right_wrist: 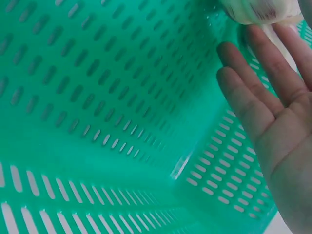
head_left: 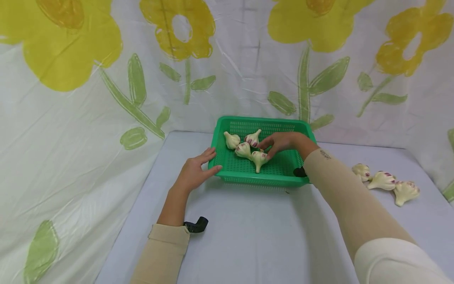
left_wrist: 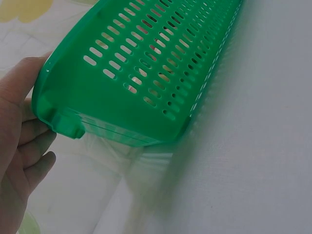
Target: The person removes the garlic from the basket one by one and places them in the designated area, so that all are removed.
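Note:
A green plastic basket with slotted walls stands at the back of the table. Several white garlic bulbs with purple streaks lie in its left half. My left hand rests against the basket's front left corner, thumb at the rim and fingers extended along the left side. Inside the basket, my right hand touches the nearest garlic bulb with its thumb and fingertips. In the right wrist view, several fingers are fairly straight, below a bulb partly cut off by the frame.
Three more garlic bulbs lie in a row on the table, to the right of the basket. Behind stands a white curtain printed with yellow flowers. A black wrist camera sits on my left wrist.

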Tool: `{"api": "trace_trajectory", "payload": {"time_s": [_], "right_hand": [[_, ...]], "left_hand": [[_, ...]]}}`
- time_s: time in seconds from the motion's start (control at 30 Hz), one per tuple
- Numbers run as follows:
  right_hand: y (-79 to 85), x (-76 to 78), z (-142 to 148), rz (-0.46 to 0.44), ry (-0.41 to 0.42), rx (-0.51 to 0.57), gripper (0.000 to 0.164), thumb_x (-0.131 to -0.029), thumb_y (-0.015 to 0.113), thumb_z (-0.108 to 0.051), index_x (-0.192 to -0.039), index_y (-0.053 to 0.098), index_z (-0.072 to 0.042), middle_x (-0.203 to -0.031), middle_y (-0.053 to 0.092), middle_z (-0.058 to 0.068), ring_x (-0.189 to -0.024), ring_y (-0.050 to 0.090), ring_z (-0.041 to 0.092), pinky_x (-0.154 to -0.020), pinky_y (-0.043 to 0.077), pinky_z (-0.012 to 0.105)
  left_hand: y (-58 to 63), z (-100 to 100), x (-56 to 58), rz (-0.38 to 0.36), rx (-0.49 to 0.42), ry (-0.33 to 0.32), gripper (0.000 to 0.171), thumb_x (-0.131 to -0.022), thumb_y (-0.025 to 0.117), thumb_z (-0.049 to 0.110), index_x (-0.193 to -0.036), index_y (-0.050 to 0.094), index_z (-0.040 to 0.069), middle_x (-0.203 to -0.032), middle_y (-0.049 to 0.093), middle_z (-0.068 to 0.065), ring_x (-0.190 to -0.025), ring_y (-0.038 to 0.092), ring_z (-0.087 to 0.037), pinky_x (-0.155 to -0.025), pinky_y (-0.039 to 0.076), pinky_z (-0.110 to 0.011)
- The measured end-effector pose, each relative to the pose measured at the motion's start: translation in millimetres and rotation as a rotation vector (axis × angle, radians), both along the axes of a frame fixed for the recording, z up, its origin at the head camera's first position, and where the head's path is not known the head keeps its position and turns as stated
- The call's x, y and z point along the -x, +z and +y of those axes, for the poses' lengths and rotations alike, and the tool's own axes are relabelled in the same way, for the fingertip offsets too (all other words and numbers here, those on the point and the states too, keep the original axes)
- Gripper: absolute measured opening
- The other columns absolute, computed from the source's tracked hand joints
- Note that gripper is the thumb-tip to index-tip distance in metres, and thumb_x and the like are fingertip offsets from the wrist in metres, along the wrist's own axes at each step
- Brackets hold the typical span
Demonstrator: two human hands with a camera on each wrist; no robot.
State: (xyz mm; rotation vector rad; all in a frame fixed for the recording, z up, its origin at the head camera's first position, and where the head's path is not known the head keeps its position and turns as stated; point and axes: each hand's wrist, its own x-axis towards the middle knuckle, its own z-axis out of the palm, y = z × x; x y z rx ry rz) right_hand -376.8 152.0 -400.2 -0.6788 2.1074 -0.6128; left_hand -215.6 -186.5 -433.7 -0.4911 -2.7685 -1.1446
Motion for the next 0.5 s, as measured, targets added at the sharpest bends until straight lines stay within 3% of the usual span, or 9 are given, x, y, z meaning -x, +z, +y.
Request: {"api": "trace_trajectory", "payload": {"time_s": [0.5], "right_hand": [[-2.8, 6.5, -10.8, -0.025, 0.071, -0.061, 0.073, -0.089, 0.074, -0.027, -0.152, 0.04, -0.015, -0.16, 0.03, 0.013, -0.149, 0.022, 0.032, -0.117, 0.032, 0.049]], "left_hand": [[2.2, -0.1, -1.1, 0.0, 0.011, 0.007, 0.064, -0.09, 0.07, 0.043, -0.142, 0.054, 0.01, -0.151, 0.045, 0.003, -0.142, 0.04, -0.016, -0.113, 0.039, -0.043]]}}
